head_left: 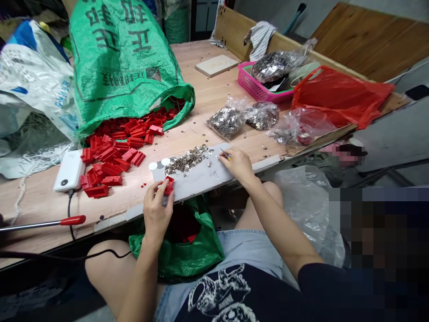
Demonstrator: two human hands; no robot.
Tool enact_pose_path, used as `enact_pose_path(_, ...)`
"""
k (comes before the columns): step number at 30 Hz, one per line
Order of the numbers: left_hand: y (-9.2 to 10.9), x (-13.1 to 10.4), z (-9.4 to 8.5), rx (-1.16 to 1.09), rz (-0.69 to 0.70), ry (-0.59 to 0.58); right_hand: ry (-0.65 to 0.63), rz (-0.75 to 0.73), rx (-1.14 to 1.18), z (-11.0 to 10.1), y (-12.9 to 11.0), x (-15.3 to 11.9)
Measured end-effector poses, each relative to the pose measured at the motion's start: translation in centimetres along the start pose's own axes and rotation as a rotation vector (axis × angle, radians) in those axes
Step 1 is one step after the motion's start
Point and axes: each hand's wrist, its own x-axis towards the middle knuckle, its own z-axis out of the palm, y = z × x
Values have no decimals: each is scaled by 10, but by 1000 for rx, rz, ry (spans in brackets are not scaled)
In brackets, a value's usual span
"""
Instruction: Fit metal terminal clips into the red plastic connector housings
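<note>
A red block (169,184) is grasped in the fingertips of the left hand (157,210), over a grey board (201,178). The right hand (239,166) pinches a small tool (227,155). Metal pieces (187,160) lie between and beyond both hands; past the left hand, loose red blocks (109,166) spill from a green sack (124,58).

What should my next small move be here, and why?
I'd probably bring your right hand a little over to the metal bits and take one. Your left hand holds a red block, your right grips a small tool, and the bits lie loose on the board, within what looks like easy reach.
</note>
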Motion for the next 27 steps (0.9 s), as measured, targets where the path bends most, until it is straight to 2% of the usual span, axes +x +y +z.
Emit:
enact_pose_path(5,4,-1,-4,15,-82,19,16,-7,124,2,1,-8)
enact_pose_path(9,3,-4,-3,38,-109,-4,28,17,308,-3,-15,-25)
enact_pose_path(12,2,-5,-3,14,-133,-7,-62,-18,481,1,-38,-37)
enact_pose_path(16,2,-3,-9,-89,-193,-8,-239,-105,652,19,-74,-46)
enact_pose_path(19,1,0,-14,-154,-190,-29,-306,-222,661,33,-99,-46)
enact_pose_path(22,-1,1,-17,-199,-170,-69,-311,-364,632,46,-119,-44)
enact_pose_path(27,-7,-1,-15,-263,-227,-67,-301,-464,515,60,-135,-39)
